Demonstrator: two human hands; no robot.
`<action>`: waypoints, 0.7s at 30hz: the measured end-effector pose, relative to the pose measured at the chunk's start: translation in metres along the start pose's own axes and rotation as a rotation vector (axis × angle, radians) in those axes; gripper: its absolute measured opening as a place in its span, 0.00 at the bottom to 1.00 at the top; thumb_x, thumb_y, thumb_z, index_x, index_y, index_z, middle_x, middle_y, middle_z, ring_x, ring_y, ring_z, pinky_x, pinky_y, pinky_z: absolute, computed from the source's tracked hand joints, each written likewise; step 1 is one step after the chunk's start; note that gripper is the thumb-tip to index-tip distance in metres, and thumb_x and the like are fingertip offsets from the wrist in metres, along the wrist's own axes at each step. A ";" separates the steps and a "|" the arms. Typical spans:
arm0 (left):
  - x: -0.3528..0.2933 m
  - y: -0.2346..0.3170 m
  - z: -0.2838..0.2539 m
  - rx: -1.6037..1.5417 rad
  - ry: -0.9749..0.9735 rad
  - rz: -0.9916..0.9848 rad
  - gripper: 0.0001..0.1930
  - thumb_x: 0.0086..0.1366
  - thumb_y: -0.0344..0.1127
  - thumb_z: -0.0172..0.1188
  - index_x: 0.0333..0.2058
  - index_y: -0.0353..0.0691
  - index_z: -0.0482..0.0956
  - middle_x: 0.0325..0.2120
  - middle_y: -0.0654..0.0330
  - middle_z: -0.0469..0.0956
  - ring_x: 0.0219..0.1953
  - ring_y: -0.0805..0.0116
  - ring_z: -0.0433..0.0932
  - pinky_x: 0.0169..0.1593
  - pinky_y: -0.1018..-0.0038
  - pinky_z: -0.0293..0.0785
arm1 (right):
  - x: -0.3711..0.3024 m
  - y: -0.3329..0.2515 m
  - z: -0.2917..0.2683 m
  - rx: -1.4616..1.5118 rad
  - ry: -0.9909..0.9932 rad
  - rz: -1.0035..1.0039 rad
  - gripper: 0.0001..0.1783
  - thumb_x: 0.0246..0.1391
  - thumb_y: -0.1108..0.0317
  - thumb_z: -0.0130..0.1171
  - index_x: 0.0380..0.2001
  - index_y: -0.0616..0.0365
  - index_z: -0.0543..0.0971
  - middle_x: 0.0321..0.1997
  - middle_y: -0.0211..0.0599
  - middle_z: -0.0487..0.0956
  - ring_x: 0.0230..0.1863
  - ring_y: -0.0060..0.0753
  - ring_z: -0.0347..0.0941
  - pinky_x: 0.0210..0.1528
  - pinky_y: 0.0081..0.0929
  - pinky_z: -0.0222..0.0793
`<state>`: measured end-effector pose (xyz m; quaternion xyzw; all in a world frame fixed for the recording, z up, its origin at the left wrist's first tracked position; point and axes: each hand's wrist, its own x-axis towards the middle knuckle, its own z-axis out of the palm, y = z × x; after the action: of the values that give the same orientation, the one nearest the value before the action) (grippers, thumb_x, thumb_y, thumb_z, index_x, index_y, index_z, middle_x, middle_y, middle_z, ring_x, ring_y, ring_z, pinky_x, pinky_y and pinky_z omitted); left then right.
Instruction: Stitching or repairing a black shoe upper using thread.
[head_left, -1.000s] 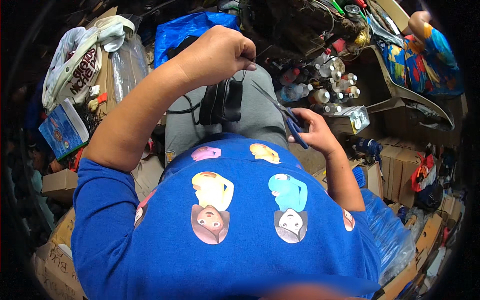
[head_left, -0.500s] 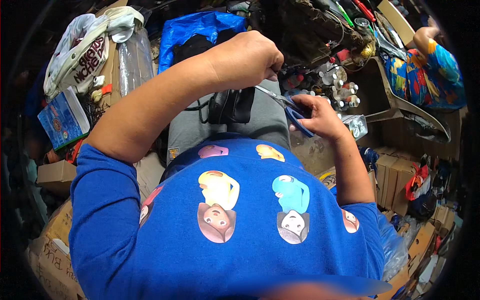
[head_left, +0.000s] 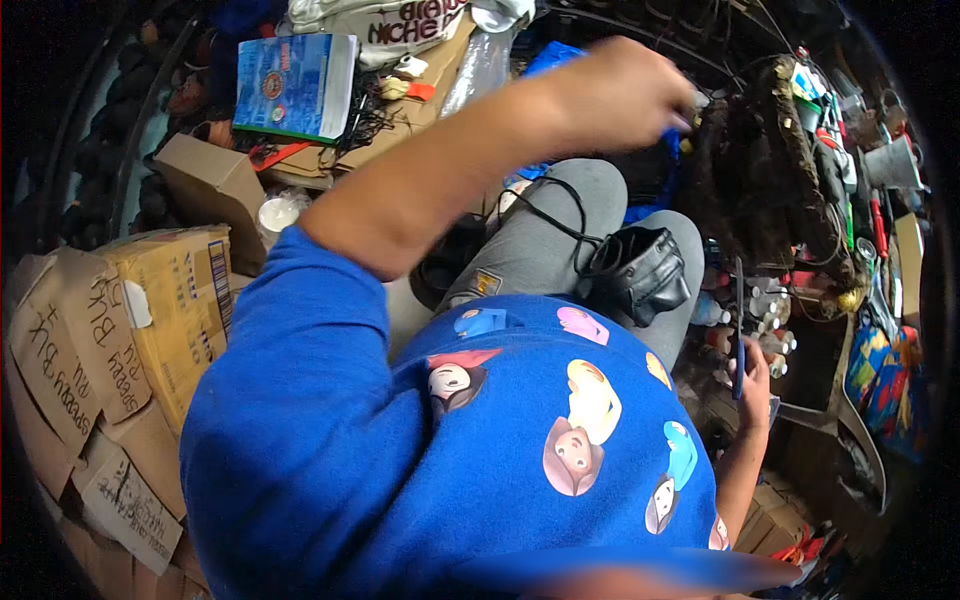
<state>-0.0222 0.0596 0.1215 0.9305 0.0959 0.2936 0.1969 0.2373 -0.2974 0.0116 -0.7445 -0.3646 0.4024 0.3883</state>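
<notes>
Shiny black leather piece [head_left: 640, 275] on the lap, on grey cloth trousers [head_left: 600, 188], with a long thin black cord [head_left: 548, 215] looped across the left leg. Off to the right, in the right hand [head_left: 757, 385], long thin scissors [head_left: 740, 325] with blue handles, gripped tight and seen edge-on. Up high, the left hand [head_left: 640, 95], fingertips pinched together; too blurry to tell what is between. Near the scissors, small clear plastic bottles [head_left: 768, 303]. Far left, a thick blue book [head_left: 290, 85].
</notes>
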 end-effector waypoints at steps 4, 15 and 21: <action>-0.069 -0.075 -0.080 0.333 -0.241 -0.488 0.12 0.59 0.36 0.58 0.39 0.36 0.78 0.31 0.49 0.78 0.35 0.55 0.78 0.40 0.66 0.72 | -0.013 0.084 -0.001 0.131 0.079 0.303 0.13 0.53 0.64 0.60 0.38 0.59 0.73 0.29 0.22 0.69 0.28 0.14 0.62 0.30 0.12 0.58; -0.170 -0.156 -0.133 0.646 -0.453 -1.262 0.18 0.53 0.44 0.67 0.33 0.34 0.81 0.20 0.54 0.80 0.18 0.64 0.79 0.28 0.69 0.75 | -0.066 0.294 0.038 0.151 0.103 0.737 0.20 0.46 0.56 0.65 0.29 0.64 0.76 0.23 0.32 0.75 0.22 0.22 0.68 0.25 0.23 0.61; -0.168 -0.165 -0.140 0.753 -0.682 -1.165 0.11 0.52 0.32 0.56 0.33 0.39 0.83 0.28 0.50 0.81 0.28 0.59 0.82 0.36 0.64 0.77 | -0.083 0.338 0.066 -0.097 0.002 0.874 0.22 0.46 0.56 0.65 0.32 0.68 0.78 0.32 0.42 0.80 0.32 0.32 0.75 0.36 0.29 0.69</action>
<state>-0.2504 0.2031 0.0708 0.7732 0.5974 -0.2125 0.0085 0.2227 -0.4958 -0.2812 -0.8465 -0.0334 0.5107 0.1467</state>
